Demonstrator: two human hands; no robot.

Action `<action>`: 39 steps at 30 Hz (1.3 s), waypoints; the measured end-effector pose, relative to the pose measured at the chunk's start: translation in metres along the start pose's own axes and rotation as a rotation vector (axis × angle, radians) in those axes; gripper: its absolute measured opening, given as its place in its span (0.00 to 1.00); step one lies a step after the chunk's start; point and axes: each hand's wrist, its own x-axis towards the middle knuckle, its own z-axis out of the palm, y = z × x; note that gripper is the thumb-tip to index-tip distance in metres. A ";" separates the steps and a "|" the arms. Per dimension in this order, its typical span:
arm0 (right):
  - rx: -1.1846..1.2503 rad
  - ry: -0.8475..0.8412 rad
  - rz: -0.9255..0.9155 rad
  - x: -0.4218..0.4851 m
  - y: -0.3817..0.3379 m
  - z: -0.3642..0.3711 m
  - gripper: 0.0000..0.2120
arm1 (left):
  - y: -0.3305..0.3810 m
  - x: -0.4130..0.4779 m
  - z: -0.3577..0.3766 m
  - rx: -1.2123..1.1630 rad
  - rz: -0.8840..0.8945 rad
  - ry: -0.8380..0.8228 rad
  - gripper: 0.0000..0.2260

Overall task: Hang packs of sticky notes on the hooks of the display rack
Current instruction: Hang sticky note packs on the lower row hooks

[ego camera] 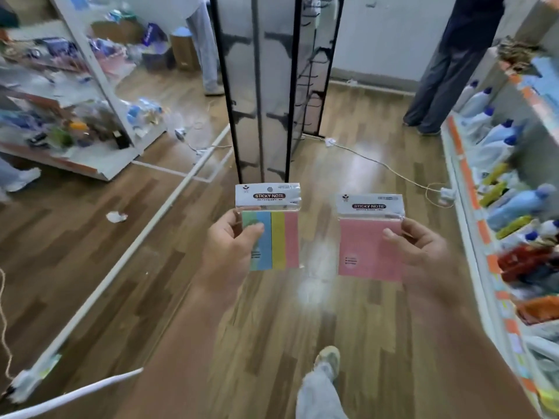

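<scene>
Standing well beyond the fingertips, a black-framed display rack is seen upright on a wood-pattern floor, with rows of dark hooks visible along its right-hand panel. A four-colour pack of sticky notes is pinched by the left hand: the thumb is pressed on the green strip at the pack's left edge, the other fingers are curled behind it, and the white header card marked "STICKY NOTE" rises clear above the thumb. A pink pack is gripped in the same way by the right hand, the thumb laid on its right edge and the remaining fingers curled behind. Both packs are held upright and apart, bare floor showing between the two thumbs. Outside the right hand's fingers a shelf is stocked with blue-capped bottles; outside the left hand's, a second shelving unit is blurred. A white cable is trailed over the floor beyond the pink pack, and the legs of two other people are seen on either side of the rack
</scene>
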 end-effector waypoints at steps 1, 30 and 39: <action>0.008 0.016 -0.003 0.026 -0.001 -0.006 0.10 | 0.002 0.023 0.017 -0.011 0.005 -0.014 0.08; 0.022 -0.005 -0.062 0.777 -0.104 -0.027 0.11 | 0.135 0.660 0.402 -0.096 0.178 0.000 0.06; 0.031 -0.121 -0.038 0.994 -0.113 -0.039 0.15 | 0.156 0.823 0.509 -0.022 0.249 0.161 0.15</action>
